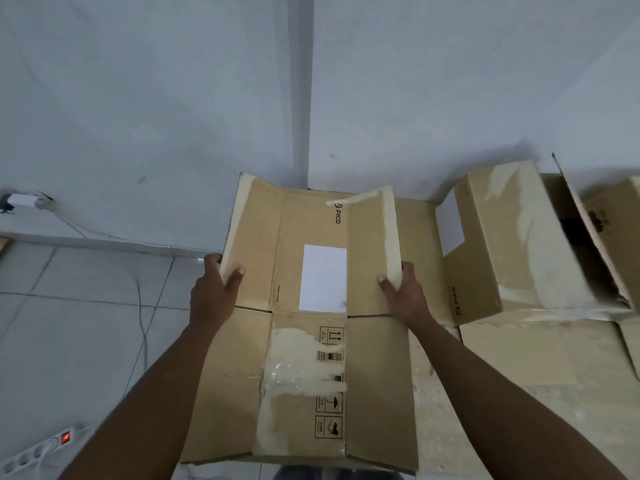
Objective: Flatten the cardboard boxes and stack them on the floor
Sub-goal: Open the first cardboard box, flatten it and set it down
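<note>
A flattened brown cardboard box (304,341) with a white label and torn tape fills the middle of the view, held out in front of me. My left hand (214,292) grips its left flap, thumb on top. My right hand (403,292) grips the right flap the same way. To the right stands an unflattened box (512,244) with a white label on its side. It rests on flat cardboard (540,358) lying on the floor. Another box (620,220) is partly visible at the far right edge.
White walls meet in a corner straight ahead. The white tiled floor (69,323) stretches to the left, with a cable running across it. A power strip (41,448) with a lit red switch lies at the bottom left. A plug adapter (24,200) sits at the wall.
</note>
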Tool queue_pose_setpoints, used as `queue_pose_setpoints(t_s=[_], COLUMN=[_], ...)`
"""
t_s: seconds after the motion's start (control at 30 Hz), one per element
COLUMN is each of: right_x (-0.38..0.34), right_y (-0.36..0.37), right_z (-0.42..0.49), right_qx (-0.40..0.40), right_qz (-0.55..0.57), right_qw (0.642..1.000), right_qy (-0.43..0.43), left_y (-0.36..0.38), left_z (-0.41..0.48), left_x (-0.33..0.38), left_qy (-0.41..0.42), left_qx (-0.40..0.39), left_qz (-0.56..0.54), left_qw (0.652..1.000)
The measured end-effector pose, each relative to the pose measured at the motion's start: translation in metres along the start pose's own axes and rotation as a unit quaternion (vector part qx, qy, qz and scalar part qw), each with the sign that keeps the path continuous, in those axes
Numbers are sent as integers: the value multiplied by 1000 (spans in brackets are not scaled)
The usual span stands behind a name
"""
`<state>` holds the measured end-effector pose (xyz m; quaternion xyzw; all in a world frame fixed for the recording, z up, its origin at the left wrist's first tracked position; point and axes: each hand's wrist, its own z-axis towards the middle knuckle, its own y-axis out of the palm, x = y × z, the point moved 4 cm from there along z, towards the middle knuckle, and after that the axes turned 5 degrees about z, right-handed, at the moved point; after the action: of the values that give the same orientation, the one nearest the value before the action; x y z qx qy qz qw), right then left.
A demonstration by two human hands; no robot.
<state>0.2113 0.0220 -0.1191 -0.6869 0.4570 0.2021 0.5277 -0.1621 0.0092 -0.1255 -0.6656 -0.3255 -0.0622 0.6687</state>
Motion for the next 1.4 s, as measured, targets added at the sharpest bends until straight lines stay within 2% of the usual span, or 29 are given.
queue_pose_setpoints(t_s=[0.17,0.37,0.67,0.83,1.2,1.4], right_x=[-22,-28,22,81,230,294], right_y=[-49,-140,-342,-446,-637,-739], right_z=[-7,-40,-125,-183,-265,-266], right_qx=[24,88,221,317,475,532], right_qz=[13,36,54,76,81,80], right_qw=[999,992,965,939,876,840], right_qy=[-38,-86,-128,-110,15,76], left_y=[-20,-29,-13,25,148,242], left_z=[-2,-29,-123,-193,-330,-383], left_x=[42,119,304,420,663,788], left_qy=[23,48,164,242,382,404], left_qx=[11,14,22,-5,-116,-171], left_qz=[-26,-62,-165,-191,-234,-262], left_qw=[999,997,972,951,887,860])
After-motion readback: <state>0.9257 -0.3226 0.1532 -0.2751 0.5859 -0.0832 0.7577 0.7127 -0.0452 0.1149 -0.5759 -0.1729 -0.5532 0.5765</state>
